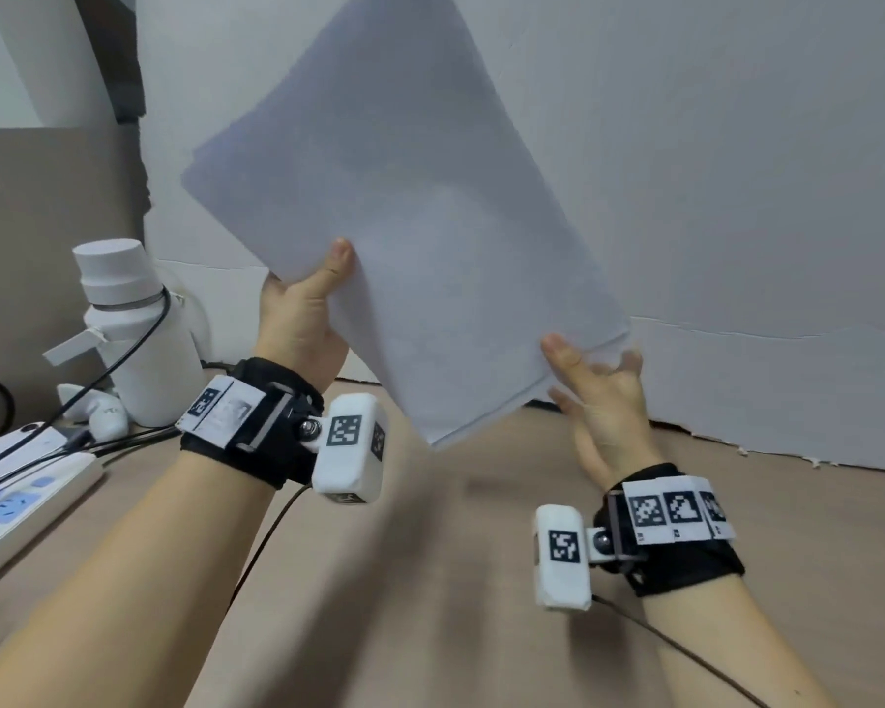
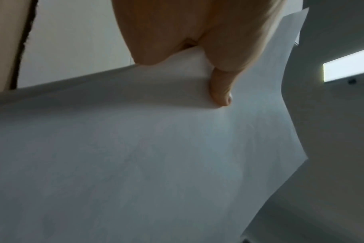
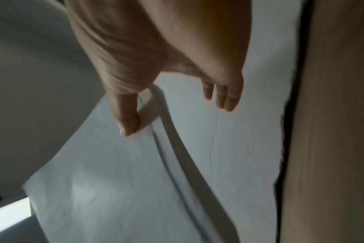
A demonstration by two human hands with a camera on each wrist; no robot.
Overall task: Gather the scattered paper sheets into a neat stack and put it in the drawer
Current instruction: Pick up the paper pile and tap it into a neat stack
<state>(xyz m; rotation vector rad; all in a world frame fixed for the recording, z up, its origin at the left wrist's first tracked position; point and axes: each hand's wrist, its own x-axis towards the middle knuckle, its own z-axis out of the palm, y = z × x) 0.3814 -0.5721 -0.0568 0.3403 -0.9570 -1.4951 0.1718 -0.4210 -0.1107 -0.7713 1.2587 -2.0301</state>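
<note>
A stack of white paper sheets [image 1: 404, 237] is held tilted above the tan wooden tabletop [image 1: 430, 580], in front of the white wall panel [image 1: 736, 171]. The left hand [image 1: 302, 319] is at its left edge, the right hand [image 1: 599, 401] at its lower right corner. Far left on the tabletop stands a white lidded plastic bottle [image 1: 134, 329], with a white power strip [image 1: 26, 498] in front of it.
</note>
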